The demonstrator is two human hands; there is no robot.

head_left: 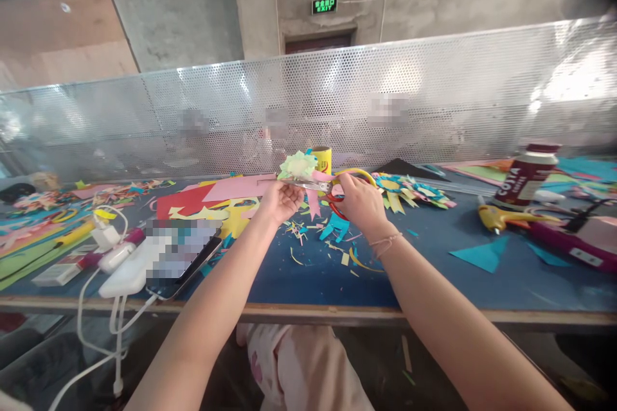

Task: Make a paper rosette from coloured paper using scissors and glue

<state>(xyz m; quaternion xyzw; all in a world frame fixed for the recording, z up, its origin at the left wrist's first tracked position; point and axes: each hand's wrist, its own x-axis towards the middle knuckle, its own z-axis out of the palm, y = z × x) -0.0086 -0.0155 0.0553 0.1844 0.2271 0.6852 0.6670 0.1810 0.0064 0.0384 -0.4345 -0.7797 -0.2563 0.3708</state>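
Observation:
My left hand (pixel 283 201) is closed at the lower edge of a pale green paper rosette (pixel 297 166), which it holds up over the table. A pink paper strip (pixel 313 204) hangs below the rosette. My right hand (pixel 359 203) is wrapped round the red and yellow handles of a pair of scissors (pixel 324 187). The scissor blades point left, along the rosette's underside close to my left fingers. Whether the blades touch the paper, I cannot tell. Paper scraps (pixel 308 231) lie on the blue tabletop (pixel 299 282) under my hands.
Finished-looking paper rosettes (pixel 409 189) lie right of my hands, beyond them a yellow glue gun (pixel 499 217) and a Costa bottle (pixel 526 176). A yellow can (pixel 322 159) stands behind. On the left are a phone (pixel 186 260), a white power bank (pixel 130 270) and cables.

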